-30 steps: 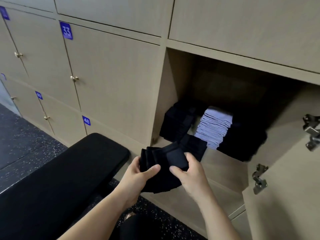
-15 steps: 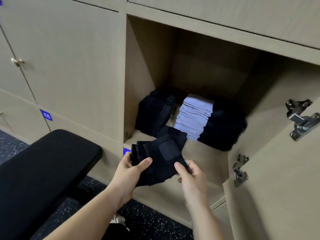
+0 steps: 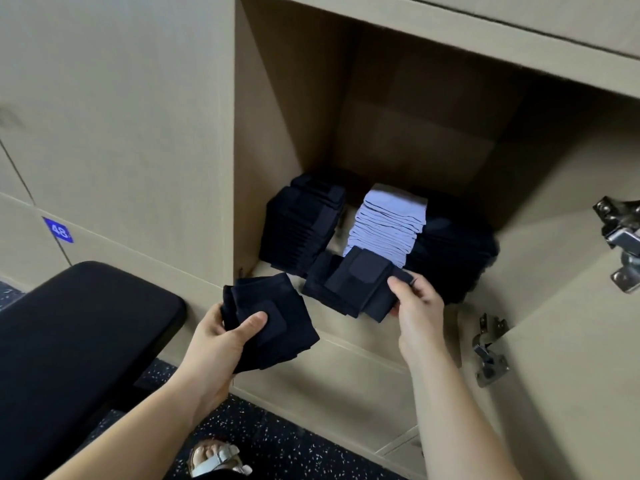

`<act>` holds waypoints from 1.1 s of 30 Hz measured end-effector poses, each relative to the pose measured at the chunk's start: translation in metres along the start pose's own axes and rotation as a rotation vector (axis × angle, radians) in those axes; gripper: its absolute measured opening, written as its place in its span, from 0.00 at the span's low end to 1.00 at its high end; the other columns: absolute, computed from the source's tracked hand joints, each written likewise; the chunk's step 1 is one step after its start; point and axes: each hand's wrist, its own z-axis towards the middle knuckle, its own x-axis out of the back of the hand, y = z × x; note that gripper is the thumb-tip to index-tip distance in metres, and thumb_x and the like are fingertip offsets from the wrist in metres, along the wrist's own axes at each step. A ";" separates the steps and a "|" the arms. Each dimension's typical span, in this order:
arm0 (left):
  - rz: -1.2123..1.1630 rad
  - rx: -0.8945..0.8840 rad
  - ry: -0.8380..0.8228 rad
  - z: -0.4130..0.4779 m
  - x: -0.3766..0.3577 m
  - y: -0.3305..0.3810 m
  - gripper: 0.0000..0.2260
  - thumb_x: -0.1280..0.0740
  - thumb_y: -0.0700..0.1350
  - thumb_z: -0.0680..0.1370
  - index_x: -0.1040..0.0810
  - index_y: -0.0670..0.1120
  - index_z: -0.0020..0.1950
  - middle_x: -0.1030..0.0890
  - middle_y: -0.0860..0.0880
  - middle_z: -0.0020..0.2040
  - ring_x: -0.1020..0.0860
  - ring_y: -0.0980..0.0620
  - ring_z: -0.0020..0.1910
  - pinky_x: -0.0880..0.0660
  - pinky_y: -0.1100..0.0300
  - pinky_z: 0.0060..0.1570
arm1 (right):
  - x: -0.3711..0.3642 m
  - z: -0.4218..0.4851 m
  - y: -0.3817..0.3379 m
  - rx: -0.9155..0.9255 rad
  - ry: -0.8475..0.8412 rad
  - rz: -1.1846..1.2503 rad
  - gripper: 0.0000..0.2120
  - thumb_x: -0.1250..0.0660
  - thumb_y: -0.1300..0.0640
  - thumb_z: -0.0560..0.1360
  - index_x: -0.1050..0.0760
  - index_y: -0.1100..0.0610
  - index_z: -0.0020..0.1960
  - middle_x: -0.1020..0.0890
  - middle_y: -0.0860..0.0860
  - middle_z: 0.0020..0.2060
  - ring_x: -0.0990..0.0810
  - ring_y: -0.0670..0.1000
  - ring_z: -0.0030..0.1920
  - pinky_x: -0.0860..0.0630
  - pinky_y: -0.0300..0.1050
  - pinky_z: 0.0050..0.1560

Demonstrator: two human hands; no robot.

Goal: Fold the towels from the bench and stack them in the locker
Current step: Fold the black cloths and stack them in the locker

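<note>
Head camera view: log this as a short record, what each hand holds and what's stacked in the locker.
left hand: grips near bundle of dark towels, outside the locker
right hand: grips far bundle of dark towels, at the locker's front edge
locker: open; left dark stack, pale stack, right dark stack
bench: black, at left

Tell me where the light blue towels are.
In the head view, the light blue towels sit stacked inside the open locker, between a dark stack at left and a dark pile at right.
</note>
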 end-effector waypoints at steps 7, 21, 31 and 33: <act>0.046 -0.004 -0.027 0.015 0.005 -0.001 0.12 0.30 0.37 0.76 0.24 0.45 0.59 0.15 0.43 0.51 0.16 0.38 0.48 0.20 0.45 0.43 | -0.021 0.053 0.005 -0.120 -0.079 -0.076 0.03 0.34 0.66 0.76 0.25 0.66 0.47 0.21 0.55 0.42 0.23 0.53 0.43 0.26 0.45 0.42; 0.089 -0.005 -0.052 0.029 0.015 -0.008 0.15 0.29 0.37 0.75 0.24 0.45 0.61 0.15 0.43 0.53 0.16 0.42 0.50 0.18 0.48 0.44 | -0.050 0.083 0.029 -0.106 -0.042 -0.286 0.02 0.34 0.65 0.76 0.23 0.60 0.46 0.18 0.54 0.44 0.20 0.52 0.43 0.22 0.44 0.44; 0.100 -0.001 -0.052 0.025 0.018 -0.006 0.15 0.29 0.37 0.75 0.24 0.46 0.61 0.15 0.44 0.53 0.16 0.42 0.50 0.19 0.49 0.44 | -0.047 0.074 0.032 0.045 -0.007 -0.624 0.17 0.36 0.58 0.78 0.29 0.57 0.66 0.22 0.52 0.57 0.22 0.54 0.56 0.27 0.46 0.54; 0.099 -0.005 -0.050 0.024 0.018 -0.004 0.14 0.29 0.38 0.75 0.23 0.46 0.60 0.15 0.44 0.53 0.16 0.42 0.50 0.19 0.49 0.44 | -0.044 0.069 0.037 0.072 -0.015 -0.636 0.10 0.38 0.59 0.78 0.30 0.54 0.59 0.23 0.51 0.55 0.23 0.52 0.52 0.29 0.43 0.50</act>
